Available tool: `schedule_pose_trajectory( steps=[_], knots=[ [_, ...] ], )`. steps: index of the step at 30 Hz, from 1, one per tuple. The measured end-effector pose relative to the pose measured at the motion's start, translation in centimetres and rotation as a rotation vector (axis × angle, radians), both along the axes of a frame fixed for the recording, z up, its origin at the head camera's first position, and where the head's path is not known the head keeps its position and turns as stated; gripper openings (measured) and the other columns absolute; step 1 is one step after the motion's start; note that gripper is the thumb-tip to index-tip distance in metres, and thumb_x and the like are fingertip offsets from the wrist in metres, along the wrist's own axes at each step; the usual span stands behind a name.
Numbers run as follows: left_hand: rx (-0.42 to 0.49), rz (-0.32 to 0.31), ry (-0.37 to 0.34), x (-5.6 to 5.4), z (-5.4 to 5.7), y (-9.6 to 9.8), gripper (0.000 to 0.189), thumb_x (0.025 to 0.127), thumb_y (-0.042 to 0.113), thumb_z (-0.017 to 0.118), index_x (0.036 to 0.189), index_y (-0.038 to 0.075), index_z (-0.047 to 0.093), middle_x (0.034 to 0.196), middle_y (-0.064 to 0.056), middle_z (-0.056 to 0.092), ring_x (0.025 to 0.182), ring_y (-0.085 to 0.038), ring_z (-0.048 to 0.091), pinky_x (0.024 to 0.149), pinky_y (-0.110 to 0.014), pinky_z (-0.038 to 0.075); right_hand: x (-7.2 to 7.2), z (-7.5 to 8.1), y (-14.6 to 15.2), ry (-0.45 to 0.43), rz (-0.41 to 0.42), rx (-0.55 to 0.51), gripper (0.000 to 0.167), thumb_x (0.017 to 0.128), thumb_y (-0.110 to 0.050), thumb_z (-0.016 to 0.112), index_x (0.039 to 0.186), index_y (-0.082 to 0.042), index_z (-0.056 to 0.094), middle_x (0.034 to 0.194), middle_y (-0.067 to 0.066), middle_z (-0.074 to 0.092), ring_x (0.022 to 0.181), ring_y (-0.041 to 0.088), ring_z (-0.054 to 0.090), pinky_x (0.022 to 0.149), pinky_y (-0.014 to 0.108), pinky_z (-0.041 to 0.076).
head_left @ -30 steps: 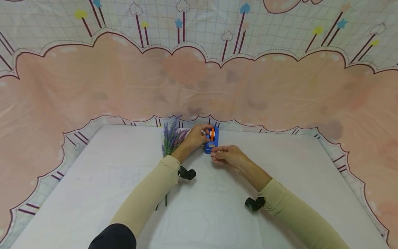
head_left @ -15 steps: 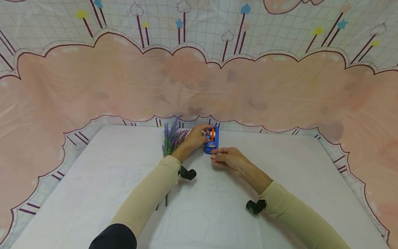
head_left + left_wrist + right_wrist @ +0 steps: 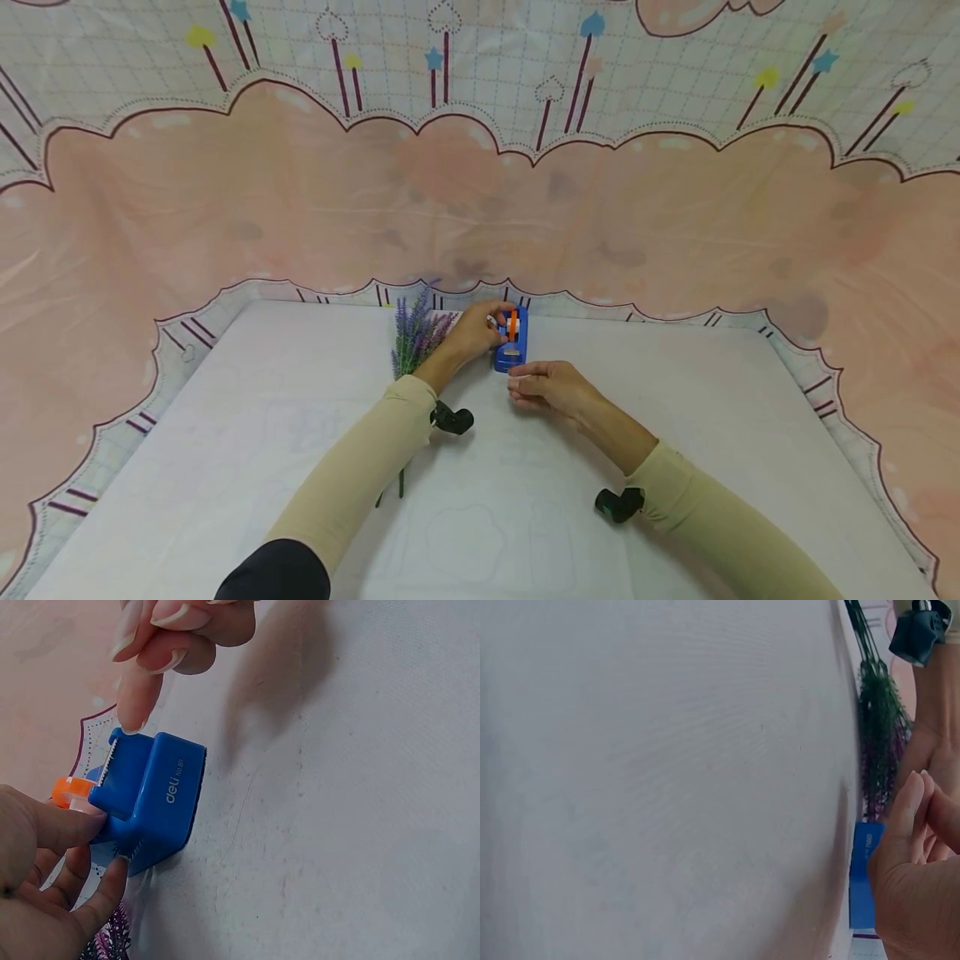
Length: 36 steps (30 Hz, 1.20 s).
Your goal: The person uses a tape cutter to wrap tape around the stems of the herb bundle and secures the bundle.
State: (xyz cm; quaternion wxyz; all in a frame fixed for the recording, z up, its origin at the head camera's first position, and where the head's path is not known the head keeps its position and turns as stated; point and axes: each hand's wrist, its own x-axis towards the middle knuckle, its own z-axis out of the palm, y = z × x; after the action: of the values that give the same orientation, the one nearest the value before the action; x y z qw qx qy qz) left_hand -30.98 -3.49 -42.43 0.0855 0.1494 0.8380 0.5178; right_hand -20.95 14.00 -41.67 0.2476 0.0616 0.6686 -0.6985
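A blue tape dispenser (image 3: 169, 787) with a serrated cutter and an orange-cored roll (image 3: 73, 793) stands near the white table's far edge. Beside it, my left hand (image 3: 474, 327) has thumb and fingers at the roll, gripping its orange core and steadying the dispenser's side. My right hand (image 3: 553, 386) hovers at the dispenser's front end. In the left wrist view one right fingertip (image 3: 133, 720) points down at the cutter's corner, while the other fingers are bent. Right thumb and fingertips come together in the right wrist view; I cannot tell whether clear tape lies between them.
Purple artificial lavender sprigs (image 3: 411, 333) lie left of the dispenser, partly under my left forearm, stems toward me. Behind the white table (image 3: 262, 400) hangs a pink and white patterned cloth (image 3: 480, 208). A black camera (image 3: 452, 418) sits on my left wrist, another (image 3: 619, 505) on my right.
My right hand has drawn back slightly toward me, away from the dispenser's front end. My left hand and the tape dispenser stay where they were.
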Motion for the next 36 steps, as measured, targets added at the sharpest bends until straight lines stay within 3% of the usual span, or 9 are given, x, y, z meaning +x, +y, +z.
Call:
schedule_pose_trajectory(
  steps=[11, 36],
  knots=[
    [-0.004, 0.002, 0.004, 0.1, 0.1, -0.1, 0.06, 0.086, -0.015, 0.069, 0.14, 0.01, 0.061, 0.105, -0.007, 0.055, 0.075, -0.016, 0.051, 0.06, -0.024, 0.041, 0.5, -0.2, -0.1, 0.016, 0.025, -0.014, 0.04, 0.099, -0.003, 0.064, 0.135, 0.012, 0.055, 0.102, 0.014, 0.074, 0.08, 0.011, 0.071, 0.076, 0.023, 0.059],
    [0.014, 0.004, 0.001, 0.0, -0.1, 0.1, 0.061, 0.085, -0.017, 0.068, 0.14, 0.008, 0.061, 0.104, -0.007, 0.054, 0.073, -0.016, 0.049, 0.059, -0.024, 0.041, 1.3, -0.7, -0.1, -0.005, 0.032, 0.01, 0.039, 0.098, -0.006, 0.067, 0.134, 0.007, 0.058, 0.099, 0.01, 0.074, 0.083, 0.013, 0.071, 0.079, 0.026, 0.059]
  ],
)
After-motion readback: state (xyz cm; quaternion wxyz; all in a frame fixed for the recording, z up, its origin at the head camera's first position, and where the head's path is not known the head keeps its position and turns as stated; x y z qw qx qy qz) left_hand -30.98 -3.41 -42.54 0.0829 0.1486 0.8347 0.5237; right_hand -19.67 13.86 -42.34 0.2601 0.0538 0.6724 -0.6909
